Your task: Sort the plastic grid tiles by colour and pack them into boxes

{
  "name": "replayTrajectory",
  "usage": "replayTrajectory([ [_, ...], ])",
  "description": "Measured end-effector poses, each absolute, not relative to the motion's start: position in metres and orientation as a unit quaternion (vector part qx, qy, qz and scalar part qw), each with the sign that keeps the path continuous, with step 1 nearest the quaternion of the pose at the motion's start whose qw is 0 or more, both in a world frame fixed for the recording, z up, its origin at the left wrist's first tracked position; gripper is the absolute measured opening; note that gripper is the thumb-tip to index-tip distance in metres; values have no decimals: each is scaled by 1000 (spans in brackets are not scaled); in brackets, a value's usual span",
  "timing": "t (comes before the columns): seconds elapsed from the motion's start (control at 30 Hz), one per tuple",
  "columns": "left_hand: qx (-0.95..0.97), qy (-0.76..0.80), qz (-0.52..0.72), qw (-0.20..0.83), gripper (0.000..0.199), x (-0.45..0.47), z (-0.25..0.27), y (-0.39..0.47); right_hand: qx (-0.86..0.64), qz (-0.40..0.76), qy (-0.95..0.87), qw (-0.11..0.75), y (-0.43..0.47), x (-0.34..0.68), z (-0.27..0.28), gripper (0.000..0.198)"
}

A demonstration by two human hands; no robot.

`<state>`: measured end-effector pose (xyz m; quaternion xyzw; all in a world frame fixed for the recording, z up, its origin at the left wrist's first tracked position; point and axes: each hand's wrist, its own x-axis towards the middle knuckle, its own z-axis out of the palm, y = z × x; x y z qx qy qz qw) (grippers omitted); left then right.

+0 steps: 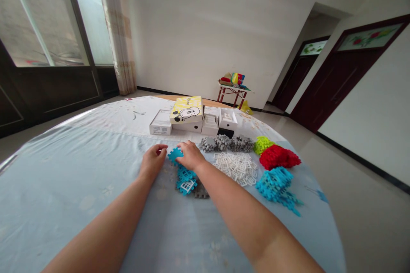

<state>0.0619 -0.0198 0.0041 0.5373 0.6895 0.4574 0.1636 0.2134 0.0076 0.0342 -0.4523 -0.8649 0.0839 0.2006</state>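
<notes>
A blue toothed building piece [174, 155] is gripped by my right hand [190, 156], its fingers closed over the right edge. Just left of that piece is my left hand [154, 160], with thumb and fingertips curled together; whether anything small lies between them is hidden. Below my right hand stands a small assembly of blue pieces [185, 173], one of them with a white window frame [188, 186] set in it. A dark grey toothed base [201, 190] shows under and beside the assembly, partly covered by my right forearm.
White window frames [237, 167] lie heaped right of my hands. Grey pieces [224, 142], lime pieces [263, 144], red pieces [278, 157] and blue pieces [274, 183] form piles around them. Behind stand white boxes [161, 123] and a yellow cartoon box [187, 110] on the cloth-covered round table [80, 187].
</notes>
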Motion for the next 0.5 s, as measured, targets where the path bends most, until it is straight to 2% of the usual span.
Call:
replayTrajectory([
  [0.1, 537, 691, 454, 167, 34, 61, 5, -20, -439, 96, -862, 235, 4, 230, 43, 23],
  [0.2, 537, 696, 447, 167, 35, 61, 4, -20, -464, 54, -849, 248, 1, 257, 52, 19],
  [0.37, 539, 701, 440, 157, 35, 61, 4, -21, -498, -30, -852, 162, -7, 301, 47, 21],
  [0.5, 542, 701, 436, 155, 36, 60, 3, -21, -465, -1, -879, 105, -17, 319, 40, 24],
])
